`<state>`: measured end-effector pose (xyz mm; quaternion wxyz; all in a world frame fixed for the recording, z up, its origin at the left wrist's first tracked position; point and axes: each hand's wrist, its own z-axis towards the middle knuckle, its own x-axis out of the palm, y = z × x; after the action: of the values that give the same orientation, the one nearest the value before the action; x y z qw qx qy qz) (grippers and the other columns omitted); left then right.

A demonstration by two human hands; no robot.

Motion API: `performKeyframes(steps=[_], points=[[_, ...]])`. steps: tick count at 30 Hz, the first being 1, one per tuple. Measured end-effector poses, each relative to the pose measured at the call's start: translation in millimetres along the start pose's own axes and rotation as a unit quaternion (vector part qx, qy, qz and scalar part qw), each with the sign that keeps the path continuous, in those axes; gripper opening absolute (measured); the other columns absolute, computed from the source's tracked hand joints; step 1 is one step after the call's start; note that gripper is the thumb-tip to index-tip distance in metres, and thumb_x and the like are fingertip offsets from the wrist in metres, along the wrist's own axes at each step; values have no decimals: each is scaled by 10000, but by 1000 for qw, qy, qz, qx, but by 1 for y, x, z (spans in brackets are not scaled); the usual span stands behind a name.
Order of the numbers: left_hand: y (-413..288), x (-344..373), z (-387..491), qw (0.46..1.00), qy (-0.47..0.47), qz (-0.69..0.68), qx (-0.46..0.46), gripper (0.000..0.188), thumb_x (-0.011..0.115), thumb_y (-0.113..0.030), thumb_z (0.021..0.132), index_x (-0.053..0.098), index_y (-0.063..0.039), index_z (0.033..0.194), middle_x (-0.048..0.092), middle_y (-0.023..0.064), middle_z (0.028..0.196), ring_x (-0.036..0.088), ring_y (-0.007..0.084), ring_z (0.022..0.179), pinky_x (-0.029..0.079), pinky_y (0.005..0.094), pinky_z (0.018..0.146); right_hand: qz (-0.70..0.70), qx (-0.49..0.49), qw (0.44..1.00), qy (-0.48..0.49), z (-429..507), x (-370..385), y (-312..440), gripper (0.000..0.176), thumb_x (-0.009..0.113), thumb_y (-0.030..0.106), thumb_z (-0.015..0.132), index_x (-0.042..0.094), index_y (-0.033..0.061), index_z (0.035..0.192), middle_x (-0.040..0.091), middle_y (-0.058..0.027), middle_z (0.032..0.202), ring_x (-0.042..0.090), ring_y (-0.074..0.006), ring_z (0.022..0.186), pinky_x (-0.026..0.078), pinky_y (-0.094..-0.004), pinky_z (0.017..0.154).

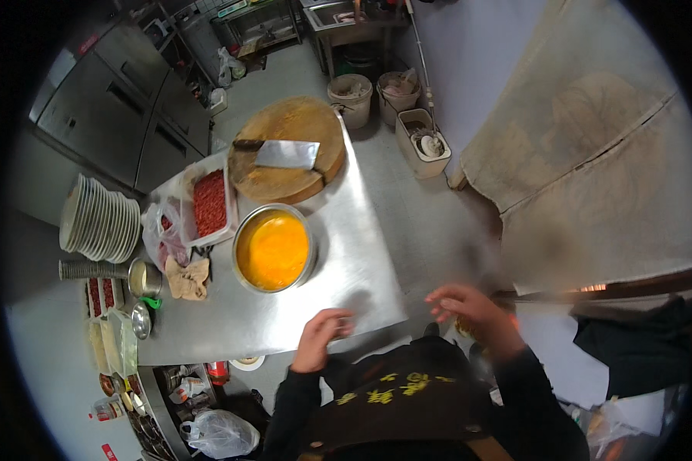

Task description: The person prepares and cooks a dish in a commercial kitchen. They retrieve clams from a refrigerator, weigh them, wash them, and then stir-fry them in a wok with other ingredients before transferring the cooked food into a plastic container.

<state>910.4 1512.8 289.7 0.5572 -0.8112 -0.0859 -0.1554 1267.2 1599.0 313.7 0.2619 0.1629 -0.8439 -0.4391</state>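
My left hand (322, 339) hovers over the near edge of the steel table (357, 230), with its fingers loosely bent and nothing seen in them. Off the table's right corner, my right hand (468, 314) hangs in the air, fingers apart and holding nothing. Beyond my left hand stands a round metal pot (312, 260) of orange-yellow liquid (279, 248), which looks like beaten egg. Behind the pot is a thick round wooden chopping board (277, 121). A cleaver (288, 154) with a dark handle lies flat on it.
Left of the pot are a plastic tub (230, 222) of red minced meat, a plastic bag (164, 230) and a tan cloth (188, 279). Stacked white plates (101, 222) stand at the far left. Buckets (352, 104) and a mop bucket (424, 161) line the floor; a curtain (588, 173) hangs right.
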Motion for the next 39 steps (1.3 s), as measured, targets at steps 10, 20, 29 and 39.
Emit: performKeyframes(steps=[10, 20, 29, 39], points=[[31, 200, 187, 980, 100, 169, -27, 206, 636, -181, 975, 677, -22, 1099, 678, 91, 1098, 657, 148, 945, 525, 298, 837, 208, -25, 933, -294, 123, -194, -17, 218, 601, 226, 994, 616, 15, 1048, 680, -88, 992, 615, -142, 737, 527, -283, 637], [-41, 255, 454, 958, 164, 233, -22, 219, 765, -162, 841, 672, -22, 982, 558, 14, 719, 531, 108, 650, 462, 297, 613, 160, 1, 934, -320, 381, -343, 105, 216, 623, 199, 953, 631, 26, 1083, 681, -78, 967, 602, -142, 694, 529, -281, 592], [-152, 166, 676, 967, 39, 252, -28, 136, 721, -118, 862, 655, -8, 908, 591, -15, 733, 519, 70, 685, 464, 267, 641, 95, 20, 978, -182, 605, -351, 287, 205, 623, 206, 945, 632, 21, 1034, 666, -56, 921, 592, -138, 693, 525, -288, 594], [-289, -52, 870, 943, -250, 217, 37, 292, 692, -113, 904, 628, -42, 1180, 616, -7, 868, 581, 78, 761, 522, 251, 618, -188, -28, 982, 13, 908, -330, 429, 263, 649, 250, 912, 663, -7, 967, 668, -84, 758, 626, -153, 656, 518, -343, 610]])
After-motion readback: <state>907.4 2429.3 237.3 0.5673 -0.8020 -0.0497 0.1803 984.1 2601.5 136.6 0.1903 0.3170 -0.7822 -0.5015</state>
